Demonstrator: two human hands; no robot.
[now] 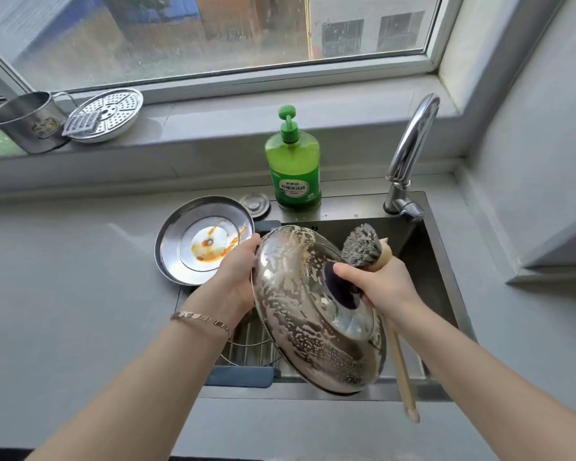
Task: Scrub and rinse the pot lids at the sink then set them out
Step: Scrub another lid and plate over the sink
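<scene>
The soapy lid (300,314) tilts over the sink (423,254), the left hand (236,271) gripping its far-left rim and the right hand (379,284) curled round the brush (361,242) at the knob (340,289).

Large lid (313,314) between left hand (236,271) and right hand (379,284): polished metal, gloss dulled by whitish soapy film; knob (338,289) dark, matt, plastic-looking. Brush (399,364) in right hand: pale wood handle, coarse grey bristles. Second lid (187,234) beyond left hand: glossy steel, orange greasy smears. Bottle (293,168) beyond hands: shiny translucent green plastic. Tap (409,151) beyond right hand: bright chrome. Bracelet (200,319) on left wrist: gold-tone metal links.
</scene>
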